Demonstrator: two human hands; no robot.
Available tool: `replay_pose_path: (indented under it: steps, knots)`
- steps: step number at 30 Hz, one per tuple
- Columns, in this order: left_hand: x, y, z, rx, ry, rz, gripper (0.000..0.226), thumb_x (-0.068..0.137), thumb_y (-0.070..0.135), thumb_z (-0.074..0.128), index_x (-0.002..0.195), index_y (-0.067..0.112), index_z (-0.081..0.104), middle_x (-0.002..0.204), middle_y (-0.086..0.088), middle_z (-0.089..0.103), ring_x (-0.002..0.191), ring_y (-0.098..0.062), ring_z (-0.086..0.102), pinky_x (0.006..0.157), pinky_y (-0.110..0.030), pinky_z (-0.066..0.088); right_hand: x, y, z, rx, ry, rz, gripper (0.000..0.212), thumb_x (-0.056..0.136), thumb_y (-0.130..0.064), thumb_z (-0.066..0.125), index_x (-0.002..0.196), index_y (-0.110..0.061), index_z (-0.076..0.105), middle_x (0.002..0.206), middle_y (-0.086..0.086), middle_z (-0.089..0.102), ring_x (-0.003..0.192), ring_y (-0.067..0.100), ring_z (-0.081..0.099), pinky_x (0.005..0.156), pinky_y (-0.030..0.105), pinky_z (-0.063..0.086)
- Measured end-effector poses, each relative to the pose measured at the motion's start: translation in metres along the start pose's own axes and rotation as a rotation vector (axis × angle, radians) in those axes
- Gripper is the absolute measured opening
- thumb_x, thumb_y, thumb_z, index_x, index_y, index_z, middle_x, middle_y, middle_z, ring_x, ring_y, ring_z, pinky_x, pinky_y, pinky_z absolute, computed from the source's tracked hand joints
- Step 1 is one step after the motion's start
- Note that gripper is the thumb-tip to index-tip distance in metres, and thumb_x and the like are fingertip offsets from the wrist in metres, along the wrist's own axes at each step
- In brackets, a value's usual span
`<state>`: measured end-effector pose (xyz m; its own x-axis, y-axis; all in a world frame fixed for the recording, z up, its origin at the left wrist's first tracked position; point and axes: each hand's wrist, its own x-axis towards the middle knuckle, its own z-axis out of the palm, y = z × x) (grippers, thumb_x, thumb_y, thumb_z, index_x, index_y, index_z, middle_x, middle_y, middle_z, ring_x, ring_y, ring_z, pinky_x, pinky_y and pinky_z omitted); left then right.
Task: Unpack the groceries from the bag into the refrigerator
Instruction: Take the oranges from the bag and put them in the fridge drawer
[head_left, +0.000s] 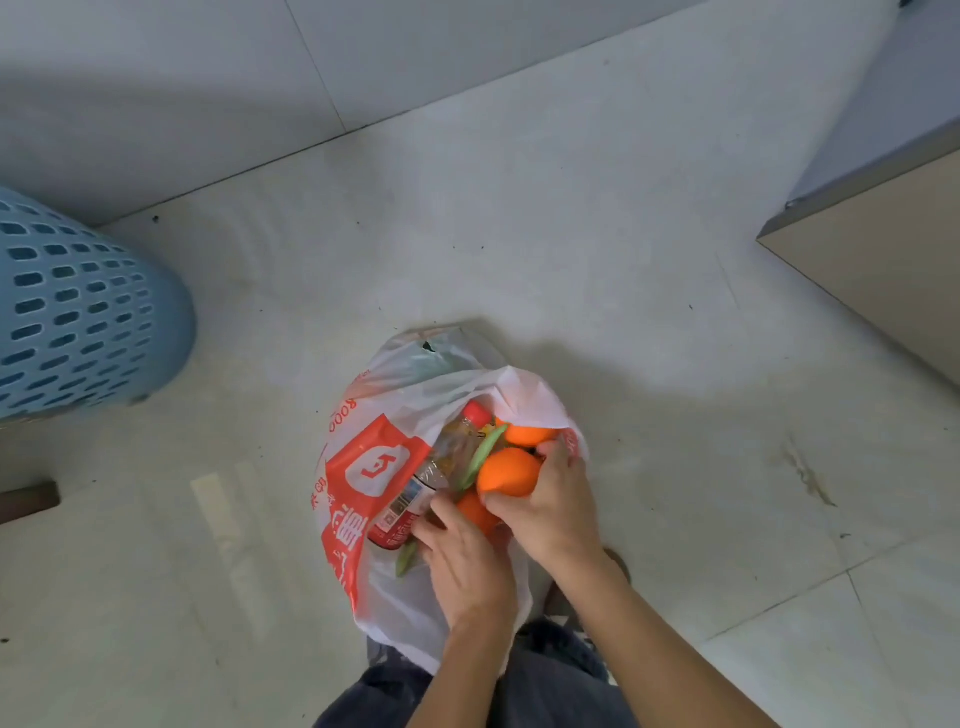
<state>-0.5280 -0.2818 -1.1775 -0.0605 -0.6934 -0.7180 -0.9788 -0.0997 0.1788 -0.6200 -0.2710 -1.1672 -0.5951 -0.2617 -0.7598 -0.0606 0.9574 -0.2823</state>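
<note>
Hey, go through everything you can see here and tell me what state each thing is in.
bag, open, sitting on the floor.
top orange, gripped by the right hand at the bag's mouth.
bottle, lying in the bag, red cap on.
left hand, reaching into the bag by the bottle; grip unclear.
laundry basket, standing on the floor.

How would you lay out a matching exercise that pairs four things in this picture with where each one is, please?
Things:
1 middle orange
2 bottle
3 blue basket
4 bag

Places:
a at the left edge of the view
b gripped by the right hand
c lying in the bag, red cap away from the person
d open on the floor

Pairs: 1-b, 2-c, 3-a, 4-d
</note>
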Motion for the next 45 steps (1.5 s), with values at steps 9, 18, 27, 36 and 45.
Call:
replay_pose_path:
  steps: [9,18,27,36,45]
  knots:
    - [-0.017,-0.016,-0.056,-0.054,-0.133,-0.040,0.114,0.048,0.058,0.087,0.138,0.020,0.029,0.132,-0.012,0.051,0.119,-0.035,0.055,0.097,-0.048,0.049,-0.053,0.001,-0.046,0.171,-0.127,0.104,0.076,0.054,-0.061,0.074,0.119,-0.024,0.059,0.111,0.001,0.051,0.096,0.020,0.062,0.087,0.040,0.056]
    - [-0.054,0.005,-0.147,-0.280,-0.083,0.020,0.101,0.046,0.048,0.094,0.125,0.019,0.038,0.125,-0.003,0.054,0.112,-0.026,0.057,0.089,-0.041,0.051,-0.118,-0.028,-0.103,0.209,-0.107,0.031,0.083,0.065,-0.061,0.075,0.134,-0.024,0.047,0.119,-0.003,0.049,0.102,0.016,0.056,0.086,0.033,0.051]
    - [-0.157,0.071,-0.337,-0.266,-0.100,0.225,0.093,0.043,0.051,0.094,0.120,0.024,0.047,0.113,0.002,0.058,0.100,-0.023,0.060,0.082,-0.039,0.055,-0.246,-0.099,-0.278,0.335,-0.025,-0.060,0.065,0.066,-0.040,0.086,0.120,-0.025,0.053,0.113,-0.004,0.060,0.098,0.016,0.061,0.081,0.030,0.051]
    - [-0.295,0.155,-0.487,-0.326,-0.121,0.468,0.084,0.044,0.044,0.095,0.111,0.033,0.046,0.108,0.007,0.058,0.098,-0.017,0.059,0.074,-0.029,0.049,-0.397,-0.169,-0.411,0.549,0.146,-0.187,0.066,0.061,-0.046,0.085,0.119,-0.033,0.055,0.115,-0.011,0.062,0.099,0.008,0.062,0.080,0.028,0.053]
    - [-0.424,0.268,-0.609,-0.498,-0.184,0.819,0.075,0.058,0.034,0.094,0.120,0.029,0.052,0.120,0.006,0.061,0.108,-0.018,0.061,0.078,-0.028,0.051,-0.529,-0.175,-0.550,0.742,0.377,-0.360,0.063,0.062,-0.039,0.090,0.116,-0.038,0.057,0.116,-0.016,0.064,0.099,0.003,0.064,0.074,0.019,0.050]
